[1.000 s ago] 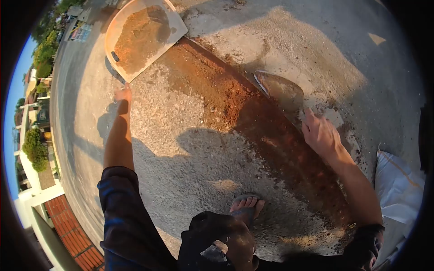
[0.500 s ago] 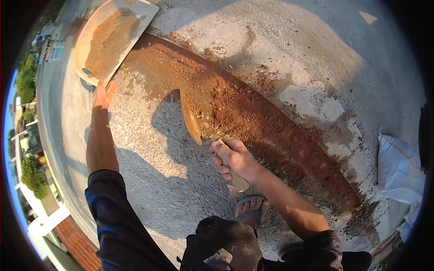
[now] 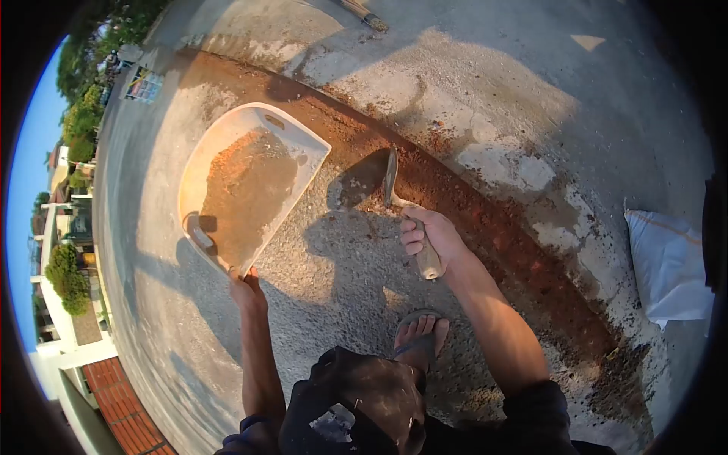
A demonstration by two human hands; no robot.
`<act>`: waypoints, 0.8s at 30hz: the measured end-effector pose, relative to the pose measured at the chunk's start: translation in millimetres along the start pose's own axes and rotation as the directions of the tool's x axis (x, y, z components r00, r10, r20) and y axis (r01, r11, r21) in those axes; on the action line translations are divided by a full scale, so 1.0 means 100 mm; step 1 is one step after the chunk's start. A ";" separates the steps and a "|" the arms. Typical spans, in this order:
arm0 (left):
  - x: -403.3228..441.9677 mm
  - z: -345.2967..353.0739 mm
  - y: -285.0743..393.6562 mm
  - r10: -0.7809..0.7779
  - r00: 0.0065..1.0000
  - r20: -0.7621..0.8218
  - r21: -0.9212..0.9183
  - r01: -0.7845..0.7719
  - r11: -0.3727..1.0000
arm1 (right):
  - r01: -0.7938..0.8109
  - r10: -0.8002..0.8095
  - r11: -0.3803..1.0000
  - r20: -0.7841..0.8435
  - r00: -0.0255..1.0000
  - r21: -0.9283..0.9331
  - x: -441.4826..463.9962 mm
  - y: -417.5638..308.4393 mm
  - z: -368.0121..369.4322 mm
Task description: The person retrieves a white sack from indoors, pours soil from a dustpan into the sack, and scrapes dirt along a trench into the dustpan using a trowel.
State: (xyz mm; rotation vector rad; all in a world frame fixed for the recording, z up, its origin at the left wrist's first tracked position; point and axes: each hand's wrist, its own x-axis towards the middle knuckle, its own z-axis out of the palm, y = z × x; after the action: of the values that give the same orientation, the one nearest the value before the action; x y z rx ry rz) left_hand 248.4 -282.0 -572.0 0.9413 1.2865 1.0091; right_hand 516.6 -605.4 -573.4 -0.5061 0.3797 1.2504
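Note:
My left hand (image 3: pixel 249 292) grips the near corner of a pale scoop-shaped pan (image 3: pixel 292 199), which has handle slots and holds a heap of reddish-brown soil (image 3: pixel 254 186). In my right hand (image 3: pixel 432 241) is a trowel (image 3: pixel 391 178), held by its handle with the blade seen nearly edge-on. The blade is at the near side of a long strip of red-brown soil (image 3: pixel 485 208) that runs diagonally across the concrete ground. Whether the blade touches the soil I cannot tell.
A white sack (image 3: pixel 667 262) lies at the right. A brush (image 3: pixel 373 21) is at the top. My sandalled foot (image 3: pixel 422 334) stands on rough concrete near my knee. Loose crumbs lie beyond the strip, and a building and bushes (image 3: pixel 68 277) are at the far left.
The pan has come nearer to me in my left hand, uncovering more of the strip's far end. My right hand has moved the trowel from across the strip, and its blade is now turned edge-on.

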 end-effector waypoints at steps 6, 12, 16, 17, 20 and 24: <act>-1.20 -0.68 -0.26 0.009 0.988 -0.156 0.075 0.002 0.997 | 0.067 -0.045 0.974 -0.106 0.993 0.218 -0.71 -0.05 -0.45; -0.57 -1.82 -1.07 -0.240 0.953 -0.183 0.289 0.286 0.913 | 0.233 -0.177 0.967 -0.383 0.907 0.104 -1.79 0.40 -0.54; -0.16 -1.67 -0.62 -0.217 0.974 -0.062 0.305 0.226 0.925 | 0.213 -0.169 0.972 -0.339 0.925 0.096 -1.74 0.47 -0.21; -0.08 -1.63 -0.48 -0.203 0.979 -0.029 0.314 0.202 0.928 | 0.173 -0.130 0.970 -0.240 0.962 0.170 -1.65 0.47 -0.16; 0.08 -1.38 -0.13 -0.173 0.982 0.076 0.337 0.138 0.931 | 0.162 -0.154 0.967 -0.053 0.987 0.195 -1.02 0.34 -0.23; 0.03 -1.10 0.29 -0.086 0.981 0.173 0.332 0.024 0.943 | 0.181 -0.161 0.983 -0.319 0.934 0.033 -1.38 0.18 -0.54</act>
State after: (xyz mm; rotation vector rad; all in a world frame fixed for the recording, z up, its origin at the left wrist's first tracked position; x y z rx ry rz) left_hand 136.9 -270.6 -552.1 1.2165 1.3376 0.6543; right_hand 460.8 -741.4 -547.5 -0.6744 0.6287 0.9860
